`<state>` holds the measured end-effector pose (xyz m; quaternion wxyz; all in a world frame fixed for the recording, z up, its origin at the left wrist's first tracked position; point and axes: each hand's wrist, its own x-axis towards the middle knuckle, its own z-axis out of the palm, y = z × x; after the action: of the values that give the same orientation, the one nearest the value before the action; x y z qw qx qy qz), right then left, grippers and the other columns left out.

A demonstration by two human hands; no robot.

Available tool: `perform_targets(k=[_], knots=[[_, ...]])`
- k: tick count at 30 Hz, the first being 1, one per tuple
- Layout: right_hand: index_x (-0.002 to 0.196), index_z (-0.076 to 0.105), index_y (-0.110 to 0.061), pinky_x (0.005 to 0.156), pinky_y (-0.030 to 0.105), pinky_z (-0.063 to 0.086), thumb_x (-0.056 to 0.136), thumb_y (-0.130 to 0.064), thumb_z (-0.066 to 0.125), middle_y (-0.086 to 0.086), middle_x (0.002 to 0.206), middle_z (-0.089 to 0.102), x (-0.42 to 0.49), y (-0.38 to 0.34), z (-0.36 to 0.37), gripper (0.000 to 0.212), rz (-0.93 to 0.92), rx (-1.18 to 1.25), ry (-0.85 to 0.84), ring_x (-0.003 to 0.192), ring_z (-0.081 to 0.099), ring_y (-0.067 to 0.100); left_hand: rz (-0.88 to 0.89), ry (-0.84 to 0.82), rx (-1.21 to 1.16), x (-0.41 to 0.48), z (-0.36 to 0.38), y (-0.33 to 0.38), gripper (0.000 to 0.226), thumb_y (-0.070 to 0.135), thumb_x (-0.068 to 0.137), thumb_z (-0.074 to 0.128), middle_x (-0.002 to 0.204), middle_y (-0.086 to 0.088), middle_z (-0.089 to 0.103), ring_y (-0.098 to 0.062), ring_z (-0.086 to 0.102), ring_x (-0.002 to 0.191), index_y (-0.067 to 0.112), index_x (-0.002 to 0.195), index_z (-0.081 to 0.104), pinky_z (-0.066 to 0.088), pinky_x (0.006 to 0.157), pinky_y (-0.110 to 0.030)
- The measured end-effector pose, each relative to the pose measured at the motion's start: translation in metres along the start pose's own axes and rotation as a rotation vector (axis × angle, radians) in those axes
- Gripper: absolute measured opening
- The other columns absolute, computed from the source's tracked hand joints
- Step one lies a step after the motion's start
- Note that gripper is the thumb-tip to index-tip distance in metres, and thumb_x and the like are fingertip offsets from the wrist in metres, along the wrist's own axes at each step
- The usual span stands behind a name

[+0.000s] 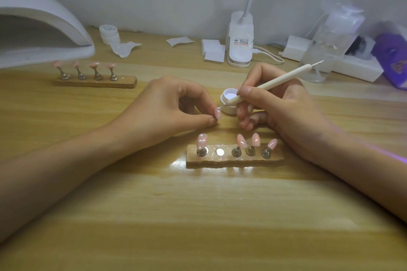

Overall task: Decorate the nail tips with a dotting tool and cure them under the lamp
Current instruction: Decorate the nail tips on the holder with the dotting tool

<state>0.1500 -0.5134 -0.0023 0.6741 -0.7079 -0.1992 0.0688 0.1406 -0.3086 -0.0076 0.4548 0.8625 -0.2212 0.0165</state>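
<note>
Between left hand (174,103) fingertips, nail tip (218,114) meets dotting tool (264,86).

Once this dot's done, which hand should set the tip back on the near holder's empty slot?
Left. The left hand already pinches the tip, near the empty slot; the right hand grips the dotting tool.
</note>
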Motion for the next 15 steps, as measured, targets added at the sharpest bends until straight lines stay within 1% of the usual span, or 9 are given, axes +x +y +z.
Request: perform_targets(k=[9, 15], knots=[[0.076, 0.053, -0.011, 0.051, 0.026, 0.050, 0.094, -0.004, 0.058, 0.007, 0.064, 0.063, -0.0003, 0.0004, -0.0003, 0.021, -0.016, 0.021, -0.004, 0.056, 0.059, 0.019, 0.013, -0.006, -0.003, -0.0002, -0.0007, -0.0002, 0.015, 0.013, 0.078, 0.079, 0.062, 0.020, 0.066, 0.002, 0.056, 0.055, 0.027, 0.074, 0.075, 0.036, 0.054, -0.005], [0.074, 0.054, -0.014, 0.050, 0.025, 0.050, 0.089, -0.014, 0.061, 0.008, 0.065, 0.063, -0.0008, 0.0000, -0.0004, 0.016, -0.046, 0.056, -0.004, 0.057, 0.060, 0.018, 0.028, -0.006, 0.015, -0.0001, -0.0006, -0.0011, 0.016, 0.014, 0.078, 0.079, 0.062, 0.021, 0.065, 0.002, 0.055, 0.055, 0.029, 0.074, 0.074, 0.036, 0.053, -0.005]])
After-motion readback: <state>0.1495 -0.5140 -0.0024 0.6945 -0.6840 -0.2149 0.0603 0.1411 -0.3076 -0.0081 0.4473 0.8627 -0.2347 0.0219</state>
